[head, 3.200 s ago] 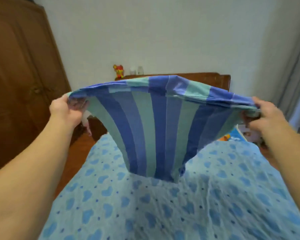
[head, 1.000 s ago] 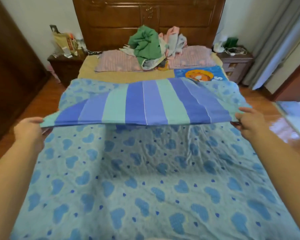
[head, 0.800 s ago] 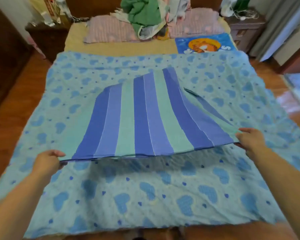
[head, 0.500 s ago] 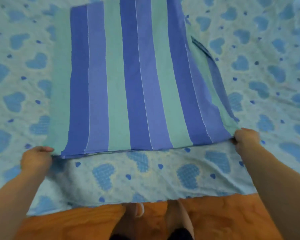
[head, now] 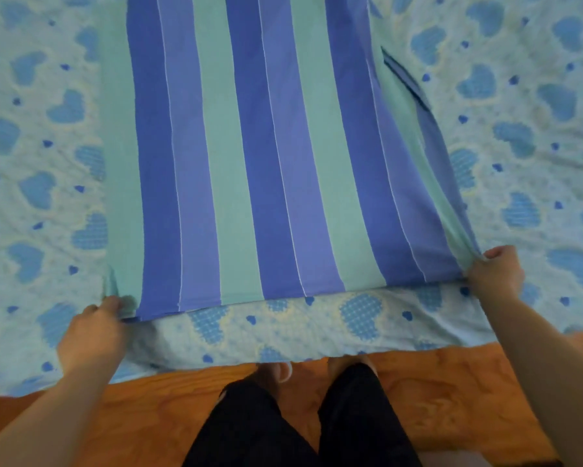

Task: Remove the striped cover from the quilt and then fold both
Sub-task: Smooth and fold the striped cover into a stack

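Observation:
The striped cover (head: pixel 266 146), in blue, violet and teal bands, lies folded and flat on the light-blue quilt (head: pixel 519 129) with the heart pattern. My left hand (head: pixel 94 328) pinches the cover's near left corner. My right hand (head: pixel 494 273) grips its near right corner, where the cloth is bunched and pulled taut. The cover's near edge runs straight between my two hands, a little back from the quilt's near edge. A loose flap of the cover shows along its right side.
The quilt's near edge (head: pixel 317 348) hangs over the foot of the bed. Below it is the orange wooden floor (head: pixel 435 399), with my legs in black trousers (head: pixel 300 426) and my feet close to the bed.
The cover came down from the air onto the quilt and now lies flat. My view tilted down and closer. Both hands kept their corners and drew the near edge toward me.

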{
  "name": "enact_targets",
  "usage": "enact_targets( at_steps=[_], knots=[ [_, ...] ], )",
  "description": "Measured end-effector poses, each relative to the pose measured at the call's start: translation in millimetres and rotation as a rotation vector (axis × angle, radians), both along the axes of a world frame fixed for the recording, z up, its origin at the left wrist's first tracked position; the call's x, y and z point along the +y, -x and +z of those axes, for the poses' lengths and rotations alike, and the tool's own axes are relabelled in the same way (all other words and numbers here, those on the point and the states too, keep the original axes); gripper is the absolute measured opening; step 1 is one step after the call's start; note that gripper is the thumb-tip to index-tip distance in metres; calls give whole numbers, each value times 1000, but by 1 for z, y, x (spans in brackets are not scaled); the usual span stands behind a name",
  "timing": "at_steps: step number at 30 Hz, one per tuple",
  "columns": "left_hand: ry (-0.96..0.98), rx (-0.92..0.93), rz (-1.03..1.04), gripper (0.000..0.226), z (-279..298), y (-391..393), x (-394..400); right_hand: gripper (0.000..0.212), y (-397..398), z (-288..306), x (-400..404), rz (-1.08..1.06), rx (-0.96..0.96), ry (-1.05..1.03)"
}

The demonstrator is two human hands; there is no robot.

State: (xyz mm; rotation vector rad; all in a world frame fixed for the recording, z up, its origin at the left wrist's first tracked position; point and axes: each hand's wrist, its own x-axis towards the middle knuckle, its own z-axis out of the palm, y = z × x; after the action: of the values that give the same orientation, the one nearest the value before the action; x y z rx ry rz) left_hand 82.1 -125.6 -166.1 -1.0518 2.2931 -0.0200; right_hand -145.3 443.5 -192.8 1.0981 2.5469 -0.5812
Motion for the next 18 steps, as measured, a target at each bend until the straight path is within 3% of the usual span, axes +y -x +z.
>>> enact_targets(
  at_steps=[4,7,9,12,15,18],
  knots=[
    [29,-94,170,27,-36,11,1,25,14,-17,1,108,-151,-49],
    [161,97,100,42,-44,51,30,31,26,-23,-3,325,-198,-276],
    [9,266,-102,29,-39,98,66,29,39,-25,-12,496,-15,-317],
    [-443,371,-218,31,-37,192,148,29,79,-30,-35,575,244,-82],
    [-652,489,-431,31,-44,283,237,26,135,-50,-49,540,244,160],
    [-674,552,-684,36,-55,375,308,28,176,-64,-46,378,121,259]
  ],
)
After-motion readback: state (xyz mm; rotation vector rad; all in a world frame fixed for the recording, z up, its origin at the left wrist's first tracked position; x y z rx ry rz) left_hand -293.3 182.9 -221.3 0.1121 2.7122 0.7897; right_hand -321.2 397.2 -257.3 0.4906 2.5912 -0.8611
